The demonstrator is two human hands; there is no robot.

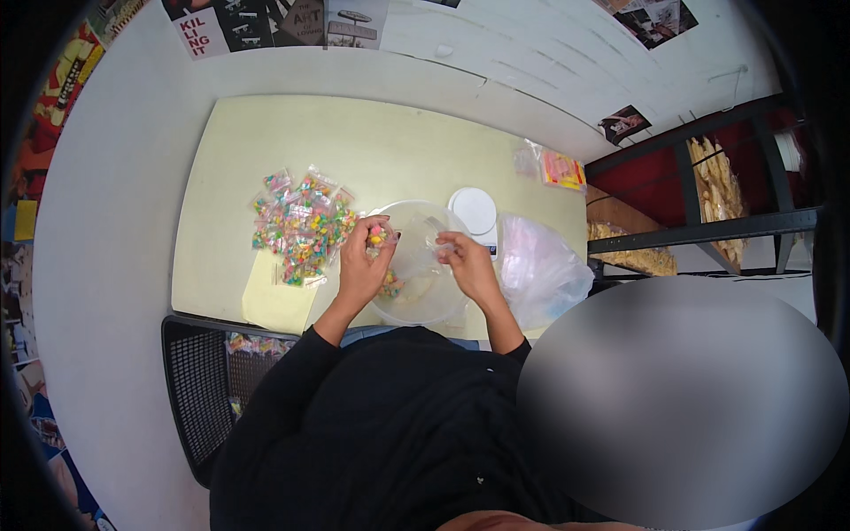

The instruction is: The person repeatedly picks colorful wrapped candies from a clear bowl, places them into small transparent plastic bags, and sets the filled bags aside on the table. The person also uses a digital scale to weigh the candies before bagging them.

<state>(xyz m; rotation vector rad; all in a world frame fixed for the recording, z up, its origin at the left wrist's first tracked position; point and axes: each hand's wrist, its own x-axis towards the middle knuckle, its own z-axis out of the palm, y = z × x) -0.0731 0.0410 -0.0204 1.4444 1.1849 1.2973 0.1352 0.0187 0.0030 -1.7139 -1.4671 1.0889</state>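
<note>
My left hand (362,259) grips a small clear plastic bag (378,234) of multicoloured pieces above the left side of a round translucent plastic tub (418,314). My right hand (470,262) is over the tub's right side, its fingertips pinched on a clear thin plastic item (442,249) whose exact shape I cannot tell. More coloured pieces (390,287) show low in the tub, partly hidden by my left hand. To the left of the tub lies a pile of small filled zip bags (302,226), partly on a pale yellow sheet (275,299).
A white digital scale (472,211) and a large clear plastic bag (541,269) stand right of the tub. Packets (563,170) lie at the table's (398,139) back right corner. A black mesh basket (196,385) holds more bags. At right is a metal shelf (704,232).
</note>
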